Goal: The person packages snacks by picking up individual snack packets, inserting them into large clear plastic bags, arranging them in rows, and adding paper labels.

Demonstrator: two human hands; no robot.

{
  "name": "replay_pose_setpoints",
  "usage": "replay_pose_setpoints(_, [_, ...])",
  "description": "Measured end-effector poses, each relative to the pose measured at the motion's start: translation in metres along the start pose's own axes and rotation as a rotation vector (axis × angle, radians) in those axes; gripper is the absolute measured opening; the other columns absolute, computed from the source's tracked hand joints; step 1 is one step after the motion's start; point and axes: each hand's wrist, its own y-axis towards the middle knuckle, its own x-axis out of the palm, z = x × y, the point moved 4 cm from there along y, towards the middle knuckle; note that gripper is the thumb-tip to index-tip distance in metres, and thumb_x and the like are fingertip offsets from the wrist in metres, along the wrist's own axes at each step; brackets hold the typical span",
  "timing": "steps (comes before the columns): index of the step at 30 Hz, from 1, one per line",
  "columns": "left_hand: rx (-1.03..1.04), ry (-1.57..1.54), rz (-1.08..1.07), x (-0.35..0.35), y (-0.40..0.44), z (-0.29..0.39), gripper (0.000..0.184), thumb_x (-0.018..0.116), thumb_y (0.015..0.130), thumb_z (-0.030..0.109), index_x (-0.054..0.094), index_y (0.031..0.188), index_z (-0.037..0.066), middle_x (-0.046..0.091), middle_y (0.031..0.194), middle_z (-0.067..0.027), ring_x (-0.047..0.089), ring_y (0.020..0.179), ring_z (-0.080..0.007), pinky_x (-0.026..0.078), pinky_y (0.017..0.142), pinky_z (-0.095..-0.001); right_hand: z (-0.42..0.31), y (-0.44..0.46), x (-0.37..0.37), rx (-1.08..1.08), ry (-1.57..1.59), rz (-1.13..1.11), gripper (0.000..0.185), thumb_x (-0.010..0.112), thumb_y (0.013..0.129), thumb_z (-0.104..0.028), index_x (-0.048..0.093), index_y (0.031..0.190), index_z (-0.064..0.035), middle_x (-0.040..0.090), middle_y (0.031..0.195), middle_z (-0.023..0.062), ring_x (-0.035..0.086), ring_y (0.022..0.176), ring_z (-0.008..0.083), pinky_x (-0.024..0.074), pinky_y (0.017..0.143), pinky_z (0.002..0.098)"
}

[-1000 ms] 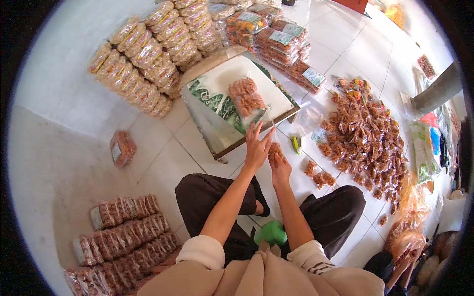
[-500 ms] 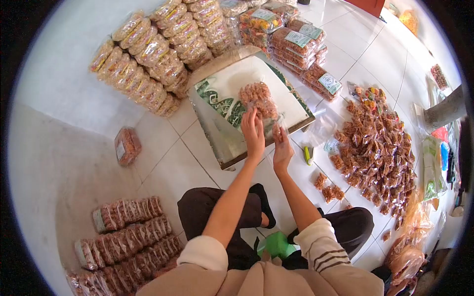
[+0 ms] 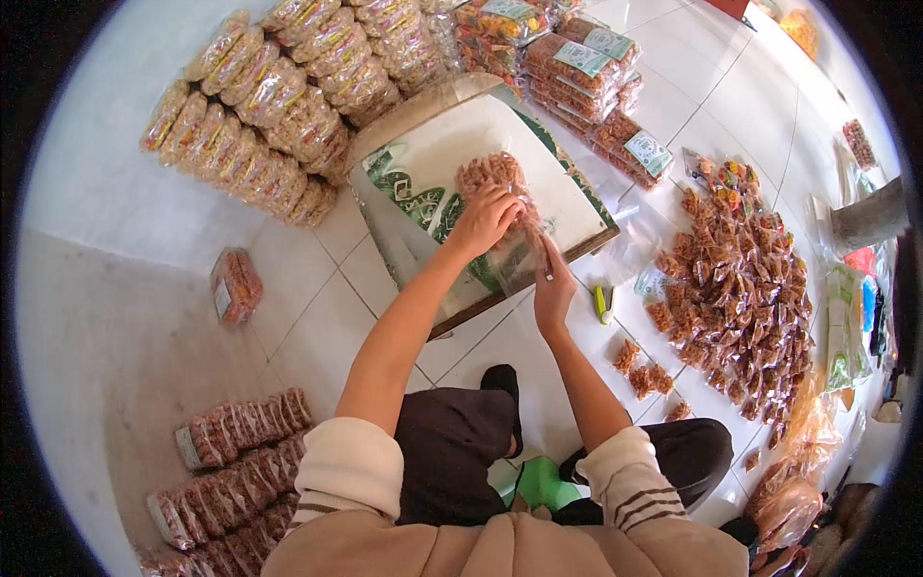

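Note:
On the low table (image 3: 567, 207) lies a clear bag of brown snack packets (image 3: 490, 171). My left hand (image 3: 488, 221) rests on this bag with its fingers bent together over the lower part. At the bag's open end, by the table's front edge, my right hand (image 3: 553, 288) pinches the clear plastic. What sits inside the bag under my left fingers is partly hidden. Right of my right hand, a yellow-green stapler-like tool (image 3: 603, 304) lies on the floor, with a few loose snack packets (image 3: 642, 375) below it.
A large heap of small packets (image 3: 735, 298) covers the floor at the right. Stacked round packs (image 3: 260, 115) stand behind left, labelled bags (image 3: 586, 72) behind right. Long filled bags (image 3: 231, 481) lie at the lower left, one pack (image 3: 236, 286) by the wall.
My left hand has moved up and forward onto the bag, its fingers now bent. My right hand has moved from below the table to the bag's end. The small packet it held is no longer distinct.

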Motion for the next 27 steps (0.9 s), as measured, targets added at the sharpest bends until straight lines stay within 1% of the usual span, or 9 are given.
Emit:
replay_pose_setpoints(3, [-0.083,-0.093,0.090,-0.001,-0.002,0.004,0.009,0.047,0.084,0.008,0.054,0.085,0.003,0.053,0.085,-0.0095,0.050,0.085,-0.0276,0.040,0.079,-0.0365,-0.001,0.003,-0.004,-0.027,-0.040,0.018,0.031,0.052,0.082,-0.003,0.053,0.113,-0.0049,0.057,0.108,0.0144,0.056,0.099,0.0244,0.0422,0.083,0.0315])
replay_pose_setpoints(6, [-0.035,-0.047,0.195,-0.007,-0.004,0.006,0.007,0.048,0.083,0.007,0.054,0.085,0.003,0.052,0.086,-0.0094,0.050,0.084,-0.0274,0.040,0.078,-0.0360,0.005,0.000,-0.005,-0.071,-0.044,-0.008,0.030,0.052,0.083,-0.003,0.053,0.113,-0.0045,0.057,0.109,0.0143,0.055,0.100,0.0247,0.0421,0.084,0.0315])
replay_pose_setpoints(8, [-0.059,-0.070,0.177,-0.004,-0.006,0.003,0.006,0.049,0.082,0.007,0.052,0.086,0.003,0.051,0.087,-0.0096,0.048,0.087,-0.0277,0.040,0.079,-0.0369,0.013,-0.001,-0.004,-0.089,-0.036,-0.041,0.030,0.052,0.083,-0.003,0.053,0.113,-0.0044,0.057,0.109,0.0141,0.055,0.101,0.0252,0.0419,0.084,0.0316])
replay_pose_setpoints(11, [-0.100,-0.086,0.146,0.000,-0.010,0.000,0.007,0.050,0.081,0.007,0.051,0.087,0.004,0.049,0.090,-0.0096,0.046,0.090,-0.0278,0.038,0.081,-0.0378,0.010,0.005,0.003,0.022,0.068,-0.083,0.030,0.052,0.082,-0.002,0.053,0.112,-0.0047,0.057,0.110,0.0135,0.054,0.102,0.0267,0.0416,0.086,0.0321])
replay_pose_setpoints(16, [-0.069,-0.001,0.206,-0.008,-0.007,0.004,0.015,0.049,0.083,0.006,0.053,0.097,0.004,0.050,0.096,-0.0109,0.049,0.096,-0.0272,0.042,0.080,-0.0349,0.005,0.000,0.000,-0.175,-0.055,-0.015,0.034,0.051,0.081,0.000,0.051,0.115,-0.0054,0.055,0.113,0.0129,0.052,0.106,0.0281,0.0410,0.089,0.0351])
replay_pose_setpoints(18, [-0.109,-0.058,0.212,-0.006,-0.004,0.002,0.019,0.048,0.084,0.012,0.052,0.101,0.006,0.049,0.103,-0.0094,0.044,0.104,-0.0276,0.032,0.092,-0.0402,0.003,-0.007,-0.008,-0.260,-0.099,0.013,0.035,0.050,0.081,0.002,0.051,0.115,-0.0048,0.054,0.113,0.0133,0.051,0.107,0.0283,0.0404,0.090,0.0354])
replay_pose_setpoints(19, [-0.109,-0.065,0.215,-0.005,-0.002,0.002,0.019,0.048,0.084,0.012,0.052,0.101,0.006,0.049,0.103,-0.0094,0.044,0.104,-0.0276,0.032,0.092,-0.0402,0.000,-0.009,-0.012,-0.343,-0.138,0.038,0.035,0.050,0.080,0.003,0.050,0.115,-0.0042,0.054,0.114,0.0137,0.050,0.108,0.0285,0.0398,0.091,0.0358])
replay_pose_setpoints(21, [-0.038,0.031,0.169,-0.003,0.002,0.003,0.023,0.048,0.084,0.014,0.051,0.106,0.007,0.049,0.110,-0.0080,0.042,0.109,-0.0273,0.029,0.095,-0.0420,-0.006,-0.008,-0.016,-0.329,-0.163,0.036,0.034,0.050,0.080,0.003,0.051,0.114,-0.0033,0.053,0.115,0.0148,0.049,0.109,0.0293,0.0391,0.092,0.0356])
replay_pose_setpoints(27, [-0.069,0.065,0.085,-0.002,0.004,-0.001,0.021,0.048,0.084,0.013,0.053,0.103,0.008,0.049,0.112,-0.0070,0.042,0.109,-0.0258,0.028,0.096,-0.0413,0.006,0.014,0.001,-0.270,-0.134,0.116,0.033,0.044,0.083,0.002,0.048,0.116,-0.0014,0.052,0.115,0.0176,0.047,0.111,0.0317,0.0365,0.094,0.0362])
